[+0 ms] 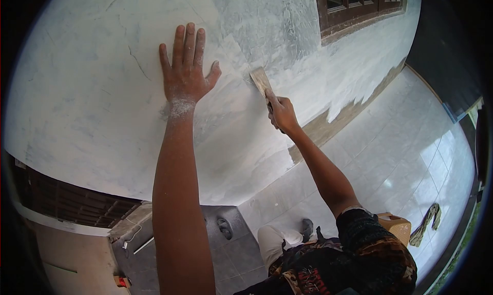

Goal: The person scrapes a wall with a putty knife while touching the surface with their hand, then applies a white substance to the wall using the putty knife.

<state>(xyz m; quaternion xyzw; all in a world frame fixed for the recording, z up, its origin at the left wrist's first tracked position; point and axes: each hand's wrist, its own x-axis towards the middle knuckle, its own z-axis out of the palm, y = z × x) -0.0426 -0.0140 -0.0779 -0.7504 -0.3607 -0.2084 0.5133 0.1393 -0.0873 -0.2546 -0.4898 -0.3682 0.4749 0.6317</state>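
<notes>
My left hand (186, 72) lies flat on the white wall (102, 90), fingers stretched upward and thumb out to the side. White dust coats its wrist and fingertips. To the right of it, my right hand (281, 113) is wrapped round the handle of a putty knife (261, 80). The wide blade, smeared with pale filler, meets the wall at the border between smooth white coating and a greyer, patchy area. Cracks run through the wall's surface left of my left hand.
A brown-framed window (354, 10) is set in the wall at upper right. Grey floor tiles (380, 141) run along the wall's foot. An orange-brown stool (395, 225) and a crumpled cloth (426, 223) are at lower right. Dark sandals (224, 228) lie on darker tiles below.
</notes>
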